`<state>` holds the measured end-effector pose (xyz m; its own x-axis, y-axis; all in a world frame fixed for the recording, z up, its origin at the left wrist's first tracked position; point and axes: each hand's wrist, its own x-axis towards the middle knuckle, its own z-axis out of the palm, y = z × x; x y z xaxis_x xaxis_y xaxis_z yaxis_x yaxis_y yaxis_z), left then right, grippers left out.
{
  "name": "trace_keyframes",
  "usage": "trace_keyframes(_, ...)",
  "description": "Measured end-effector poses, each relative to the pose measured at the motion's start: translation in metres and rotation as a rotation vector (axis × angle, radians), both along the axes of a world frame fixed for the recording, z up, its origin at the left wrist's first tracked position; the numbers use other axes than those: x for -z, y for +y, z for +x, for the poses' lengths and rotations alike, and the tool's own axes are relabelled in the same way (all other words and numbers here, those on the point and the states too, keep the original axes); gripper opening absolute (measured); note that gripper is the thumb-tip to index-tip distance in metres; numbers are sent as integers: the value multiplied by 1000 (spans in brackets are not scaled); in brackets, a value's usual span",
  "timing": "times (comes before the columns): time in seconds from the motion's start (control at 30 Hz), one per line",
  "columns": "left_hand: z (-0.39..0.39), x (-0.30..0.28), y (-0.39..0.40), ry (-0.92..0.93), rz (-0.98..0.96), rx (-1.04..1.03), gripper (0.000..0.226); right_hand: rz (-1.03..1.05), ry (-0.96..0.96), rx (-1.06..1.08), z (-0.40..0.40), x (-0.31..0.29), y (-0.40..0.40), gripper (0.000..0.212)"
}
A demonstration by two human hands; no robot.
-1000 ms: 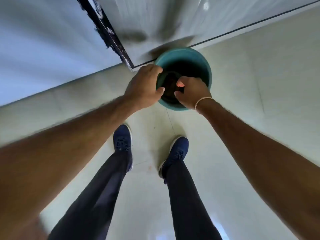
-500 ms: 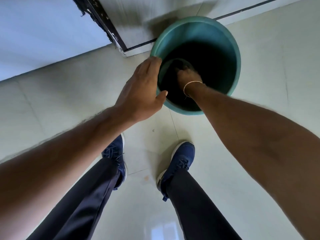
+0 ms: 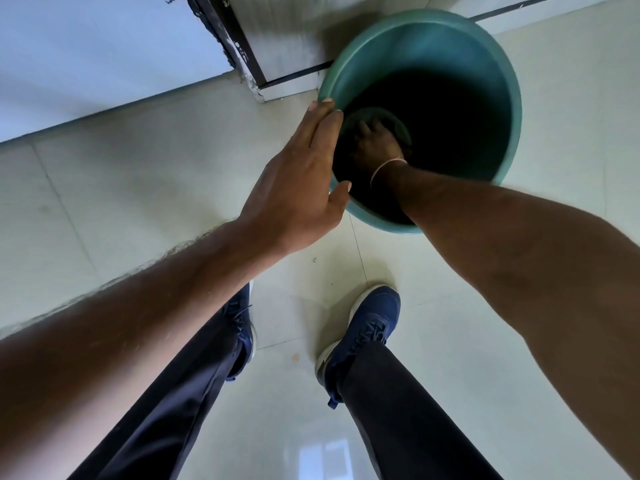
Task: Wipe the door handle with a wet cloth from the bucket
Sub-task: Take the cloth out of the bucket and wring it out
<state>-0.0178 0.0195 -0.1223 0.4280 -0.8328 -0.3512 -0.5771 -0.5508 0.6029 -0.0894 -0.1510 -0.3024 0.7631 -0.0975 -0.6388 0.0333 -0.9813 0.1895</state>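
My left hand (image 3: 301,181) lies flat-fingered against the near-left rim of the bucket (image 3: 512,95), thumb hooked by the lip. I reckon that's to steady it so it won't tip or slide on the smooth floor (image 3: 104,188) while I dig inside. Right hand (image 3: 375,142) is deep in the bucket, wrist past the rim, fingers down in the dark; can't tell if they're curled on anything yet. Cloth: prob. down there under my fingers, but the inside is too dark to make it out. There's a greenish curved shape by my fingertips, can't say what.

Beyond my left hand, a dark door frame (image 3: 239,46) edge w/ chipped paint meets the floor, just beside the bucket. Door handle isn't in view, must be up above. Below both arms, my shoes (image 3: 367,327), well back from the bucket. Nothing blocks my reach.
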Motion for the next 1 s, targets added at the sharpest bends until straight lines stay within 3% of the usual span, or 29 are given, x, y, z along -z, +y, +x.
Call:
trace_keyframes(0.13, -1, 0, 0, -7, 3, 7, 79, -36, -65, 92, -1, -12, -8, 42)
trace_keyframes(0.3, 1, -11, -7, 33, 55, 11, 80, 10, -248, 516, -19, -81, -8, 35)
trace_keyframes(0.47, 4, -60, -18, 145, 83, -70, 65, 343, -472, 1084, -46, -196, 6, 41)
trace_keyframes(0.6, 4, -138, -25, 155, 9, -67, 68, 623, -758, 1470, -70, -318, 28, 24)
trace_keyframes(0.67, 4, -178, -28, 299, 1, -133, 70, 788, -861, 1629, -81, -372, 39, 27)
trace_keyframes(0.8, 5, -267, -31, 843, -10, -309, 56, 1391, -1027, 1978, -91, -475, 53, 43)
trace_keyframes(0.9, 3, -343, -26, 1147, -54, -382, 46, 1623, -1027, 2053, -94, -547, 65, 37)
trace_keyframes(1.0, 1, -407, -15, 1371, -56, -445, 54, 1733, -1032, 2043, -91, -607, 74, 38)
